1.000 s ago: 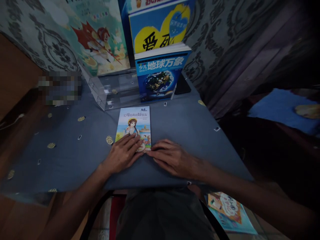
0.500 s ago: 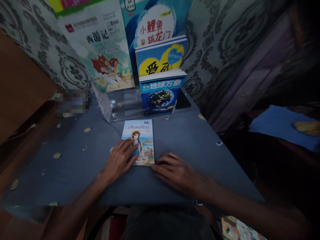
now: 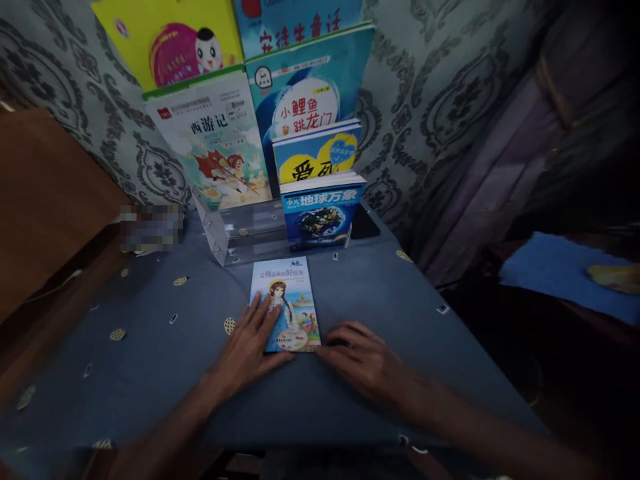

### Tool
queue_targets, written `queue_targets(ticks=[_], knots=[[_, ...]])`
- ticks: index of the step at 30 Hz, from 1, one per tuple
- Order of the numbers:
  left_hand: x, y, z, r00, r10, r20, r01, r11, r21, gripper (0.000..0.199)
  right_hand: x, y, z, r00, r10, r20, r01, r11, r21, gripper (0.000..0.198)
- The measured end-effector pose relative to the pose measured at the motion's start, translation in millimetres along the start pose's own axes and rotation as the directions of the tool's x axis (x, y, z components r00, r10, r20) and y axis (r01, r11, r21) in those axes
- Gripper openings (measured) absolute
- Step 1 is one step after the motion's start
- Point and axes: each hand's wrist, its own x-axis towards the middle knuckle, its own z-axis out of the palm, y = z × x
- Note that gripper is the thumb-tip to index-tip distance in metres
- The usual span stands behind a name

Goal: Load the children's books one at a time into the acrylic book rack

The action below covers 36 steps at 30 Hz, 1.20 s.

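Note:
A small paperback book [image 3: 295, 310] lies shut on the cloth-covered table [image 3: 370, 290]. Its pale cover shows a drawn girl with a braid and a yellow hat. My left hand [image 3: 253, 340] rests flat over the cover's left side, fingers stretched and thumb spread below the bottom edge. Beside the lower right corner sits my right hand [image 3: 365, 360], loosely curled, its thumb tip at that corner and a gap between thumb and fingers. Behind the book stands a clear stepped rack [image 3: 250, 230] with upright books, among them a blue book with a globe [image 3: 320, 217].
Taller books, one white [image 3: 220, 143] and one teal [image 3: 310, 87], fill the rack's back. A dark flat object [image 3: 365, 223] lies right of the rack. At the right is a blue cloth [image 3: 560, 273]; a blurred-out item [image 3: 153, 229] lies at the left.
The whole view has tilted up, so everything sits lower in the picture. My left thumb has slid off the cover to below the book's bottom edge. The right hand stays at the corner.

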Motion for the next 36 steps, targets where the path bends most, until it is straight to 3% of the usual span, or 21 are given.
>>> queue_targets(ticks=[14, 18, 23, 29, 36], knots=[[22, 21, 12, 0.997, -0.068, -0.026, 0.071, 0.983, 0.172, 0.076, -3, 17, -10, 0.997, 0.079, -0.006, -0.079, 0.994, -0.071, 0.027], [35, 18, 0, 0.993, -0.072, 0.088, 0.063, 0.993, 0.101, 0.072, -3, 16, -9, 0.996, 0.094, 0.004, -0.093, 0.995, -0.030, 0.026], [86, 6, 0, 0.975, -0.027, 0.220, 0.020, 0.999, 0.033, 0.048, -2, 16, -10, 0.996, 0.091, 0.010, -0.091, 0.996, 0.014, 0.027], [147, -10, 20, 0.987, 0.049, 0.150, -0.066, 0.992, 0.109, 0.038, -7, 20, -6, 0.996, 0.093, 0.015, -0.094, 0.995, 0.025, 0.028], [155, -11, 28, 0.997, 0.037, 0.068, -0.045, 0.991, 0.128, 0.033, -4, 19, -9, 0.996, 0.095, 0.005, -0.095, 0.994, 0.059, 0.027]])
